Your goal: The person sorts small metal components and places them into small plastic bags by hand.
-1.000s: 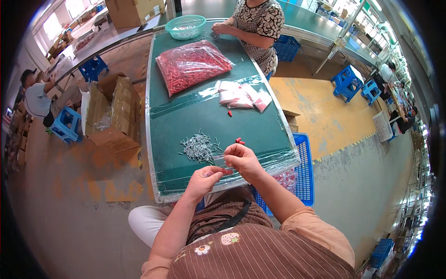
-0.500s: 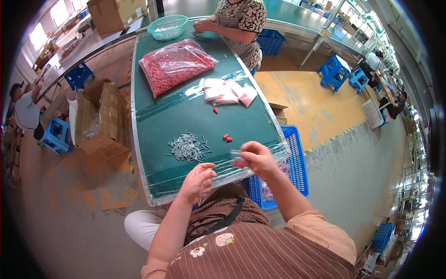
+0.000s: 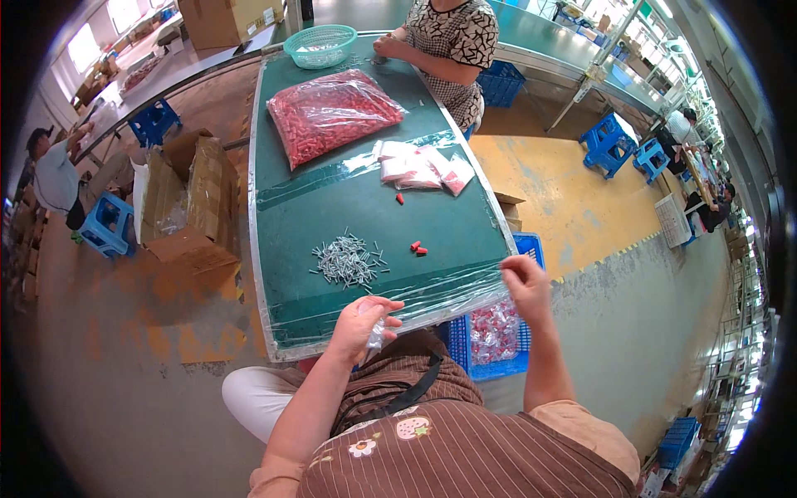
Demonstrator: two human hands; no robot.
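The left hand [image 3: 357, 325] curls around clear plastic [image 3: 377, 334]; the right hand [image 3: 528, 285], fingertips nearly meeting, is over the blue basket [image 3: 459, 339], its hold unclear. Grey pins [image 3: 347, 262] and red plugs [image 3: 421, 251] lie on the green table [image 3: 307, 216], painted floor [image 3: 564, 199] beyond. The right hand has swung rightward. The carton label [image 3: 268, 16] is illegible.

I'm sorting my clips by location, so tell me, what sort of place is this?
Most likely a factory or workshop floor: a big bag of red pieces and a pile of small metal pieces lie on a green table, and another person is at its far end.
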